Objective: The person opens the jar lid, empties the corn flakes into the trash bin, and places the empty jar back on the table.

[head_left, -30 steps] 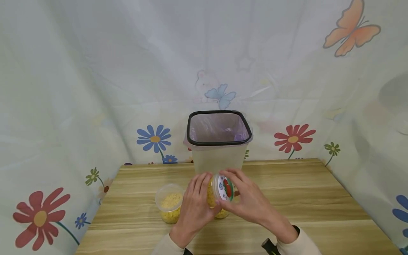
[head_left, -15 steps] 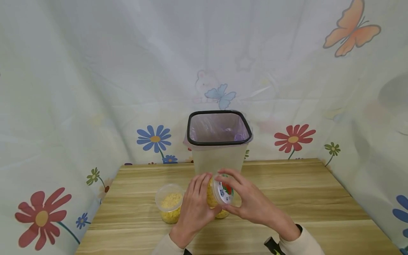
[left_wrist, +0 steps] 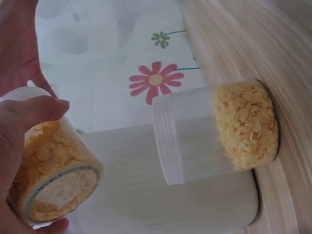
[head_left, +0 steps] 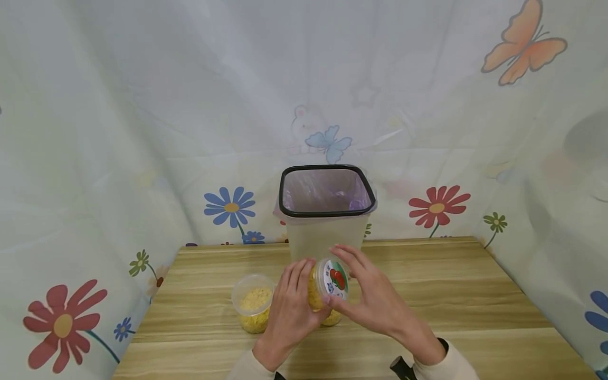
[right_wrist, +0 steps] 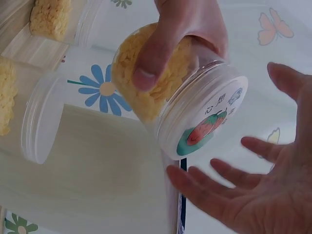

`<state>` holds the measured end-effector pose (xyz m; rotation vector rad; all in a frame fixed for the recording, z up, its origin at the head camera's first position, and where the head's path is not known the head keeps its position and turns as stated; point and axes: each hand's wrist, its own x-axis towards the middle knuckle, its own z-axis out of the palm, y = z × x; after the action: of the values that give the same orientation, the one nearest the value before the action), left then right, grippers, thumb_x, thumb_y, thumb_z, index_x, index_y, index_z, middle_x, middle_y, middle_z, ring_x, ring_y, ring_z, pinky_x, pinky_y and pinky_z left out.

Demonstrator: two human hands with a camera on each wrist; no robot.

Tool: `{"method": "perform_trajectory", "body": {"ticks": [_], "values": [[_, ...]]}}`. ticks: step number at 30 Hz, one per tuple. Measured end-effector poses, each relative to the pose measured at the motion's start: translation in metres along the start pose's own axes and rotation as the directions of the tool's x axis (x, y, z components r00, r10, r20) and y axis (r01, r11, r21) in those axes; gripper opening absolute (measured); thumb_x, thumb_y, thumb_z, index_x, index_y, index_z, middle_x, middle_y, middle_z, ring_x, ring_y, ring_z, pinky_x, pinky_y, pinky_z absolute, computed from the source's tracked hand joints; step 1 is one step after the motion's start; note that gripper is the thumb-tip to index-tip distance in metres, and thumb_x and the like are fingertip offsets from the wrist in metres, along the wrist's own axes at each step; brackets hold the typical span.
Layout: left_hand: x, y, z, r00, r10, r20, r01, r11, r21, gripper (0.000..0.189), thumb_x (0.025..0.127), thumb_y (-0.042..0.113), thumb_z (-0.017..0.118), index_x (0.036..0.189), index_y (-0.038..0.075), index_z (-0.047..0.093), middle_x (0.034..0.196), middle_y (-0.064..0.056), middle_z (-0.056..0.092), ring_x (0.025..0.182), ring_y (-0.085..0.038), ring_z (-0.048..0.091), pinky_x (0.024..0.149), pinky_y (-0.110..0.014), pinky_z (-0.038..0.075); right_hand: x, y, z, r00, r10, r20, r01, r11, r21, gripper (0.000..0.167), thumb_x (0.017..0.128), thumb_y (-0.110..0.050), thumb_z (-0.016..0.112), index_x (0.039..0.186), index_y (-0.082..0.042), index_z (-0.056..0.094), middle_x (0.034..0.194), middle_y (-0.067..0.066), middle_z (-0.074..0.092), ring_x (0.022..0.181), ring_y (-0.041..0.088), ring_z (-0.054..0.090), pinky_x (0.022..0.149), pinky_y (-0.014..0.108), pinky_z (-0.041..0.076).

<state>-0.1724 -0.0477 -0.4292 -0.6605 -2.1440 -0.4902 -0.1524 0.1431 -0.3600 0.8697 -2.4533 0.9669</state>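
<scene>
My left hand (head_left: 290, 311) grips a clear plastic jar (left_wrist: 58, 156) of yellow flakes, tilted so its lid (head_left: 336, 277) faces right. That lid is white with a red fruit picture and a green patch, and it sits on the jar's mouth. Spread around the lid's side is my right hand (head_left: 380, 301); in the right wrist view its fingers (right_wrist: 234, 175) are apart from the lid with nothing between them. Behind the held jar stands a second jar of flakes (left_wrist: 243, 124), mostly hidden in the head view. Another jar of flakes (head_left: 254, 319) stands left of my left hand.
A pale bin (head_left: 325, 232) with a black rim and purple liner stands at the back of the wood-grain table (head_left: 437, 285). A flower-printed white curtain (head_left: 228, 132) encloses the back and sides. A dark strap piece (head_left: 402, 368) sticks out by my right cuff.
My right hand's fingers have shifted over the lid and lifted off its upper edge, leaving the printed face showing. The left hand and the jar have stayed in place.
</scene>
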Motion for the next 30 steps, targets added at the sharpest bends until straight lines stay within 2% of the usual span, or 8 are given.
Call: {"method": "perform_trajectory", "body": {"ticks": [4, 7, 8, 15, 19, 23, 26, 30], "values": [[0.000, 0.001, 0.001, 1.000, 0.000, -0.003, 0.000, 1.000, 0.004, 0.096, 0.057, 0.041, 0.091, 0.136, 0.005, 0.049, 0.129, -0.006, 0.057, 0.116, -0.022, 0.055, 0.097, -0.036, 0.051, 0.000, -0.005, 0.002, 0.988, 0.157, -0.004, -0.157, 0.987, 0.026, 0.074, 0.084, -0.048, 0.072, 0.147, -0.024, 0.041, 0.149, 0.004, 0.045, 0.122, 0.027, 0.057, 0.076, 0.027, 0.058], [0.000, 0.001, 0.001, 1.000, -0.002, 0.000, 0.002, 1.000, 0.007, 0.096, 0.057, 0.041, 0.091, 0.136, 0.006, 0.049, 0.129, -0.006, 0.057, 0.116, -0.022, 0.055, 0.097, -0.036, 0.051, 0.001, -0.006, 0.004, 0.973, 0.229, 0.021, -0.230, 0.973, 0.022, 0.076, 0.083, -0.053, 0.070, 0.147, -0.023, 0.042, 0.145, 0.005, 0.049, 0.113, 0.025, 0.060, 0.069, 0.021, 0.055], [0.000, 0.001, 0.001, 1.000, -0.005, 0.005, 0.005, 1.000, 0.006, 0.096, 0.058, 0.041, 0.090, 0.137, 0.006, 0.048, 0.130, -0.006, 0.057, 0.116, -0.022, 0.055, 0.097, -0.036, 0.051, 0.001, -0.006, 0.004, 0.969, 0.245, 0.026, -0.246, 0.969, 0.013, 0.077, 0.083, -0.054, 0.070, 0.147, -0.022, 0.042, 0.142, 0.006, 0.050, 0.109, 0.024, 0.060, 0.067, 0.020, 0.054], [0.001, 0.003, -0.002, 0.999, -0.025, 0.035, 0.025, 1.000, 0.009, 0.091, 0.064, 0.043, 0.087, 0.139, 0.009, 0.047, 0.131, -0.004, 0.056, 0.118, -0.020, 0.054, 0.099, -0.035, 0.051, 0.005, -0.010, 0.012, 0.955, 0.295, 0.014, -0.293, 0.951, -0.096, 0.077, 0.079, -0.062, 0.070, 0.141, -0.019, 0.050, 0.128, 0.003, 0.058, 0.095, 0.016, 0.060, 0.073, 0.029, 0.050], [0.001, 0.002, -0.001, 1.000, -0.004, 0.014, 0.004, 1.000, 0.009, 0.090, 0.064, 0.042, 0.086, 0.137, 0.007, 0.048, 0.130, -0.006, 0.057, 0.116, -0.022, 0.055, 0.098, -0.036, 0.051, 0.005, -0.009, 0.012, 0.961, 0.276, 0.018, -0.275, 0.960, -0.058, 0.073, 0.079, -0.055, 0.074, 0.138, -0.020, 0.052, 0.129, 0.003, 0.057, 0.090, 0.013, 0.059, 0.067, 0.022, 0.050], [0.000, 0.002, -0.001, 1.000, 0.009, -0.009, -0.009, 1.000, 0.008, 0.088, 0.064, 0.041, 0.086, 0.136, 0.005, 0.049, 0.128, -0.007, 0.058, 0.115, -0.023, 0.055, 0.096, -0.037, 0.051, 0.003, -0.007, 0.009, 0.982, 0.183, 0.041, -0.183, 0.983, -0.002, 0.072, 0.078, -0.043, 0.080, 0.139, -0.019, 0.052, 0.136, 0.006, 0.053, 0.096, 0.015, 0.061, 0.067, 0.019, 0.052], [0.000, 0.002, -0.001, 1.000, 0.009, -0.014, -0.009, 1.000, 0.004, 0.088, 0.062, 0.039, 0.085, 0.135, 0.006, 0.050, 0.128, -0.007, 0.058, 0.115, -0.024, 0.055, 0.095, -0.037, 0.052, 0.002, -0.005, 0.005, 0.996, 0.074, 0.043, -0.073, 0.997, -0.024, 0.074, 0.075, -0.034, 0.085, 0.138, -0.016, 0.053, 0.138, 0.008, 0.052, 0.104, 0.019, 0.062, 0.077, 0.027, 0.056], [0.000, 0.003, -0.002, 1.000, 0.007, -0.012, -0.008, 1.000, -0.007, 0.092, 0.060, 0.041, 0.086, 0.136, 0.006, 0.049, 0.128, -0.008, 0.058, 0.115, -0.024, 0.055, 0.095, -0.037, 0.052, 0.001, -0.002, 0.001, 0.998, -0.030, 0.051, 0.033, 0.998, -0.061, 0.076, 0.071, -0.028, 0.088, 0.138, -0.015, 0.053, 0.138, 0.007, 0.051, 0.111, 0.020, 0.061, 0.086, 0.036, 0.056]]}}
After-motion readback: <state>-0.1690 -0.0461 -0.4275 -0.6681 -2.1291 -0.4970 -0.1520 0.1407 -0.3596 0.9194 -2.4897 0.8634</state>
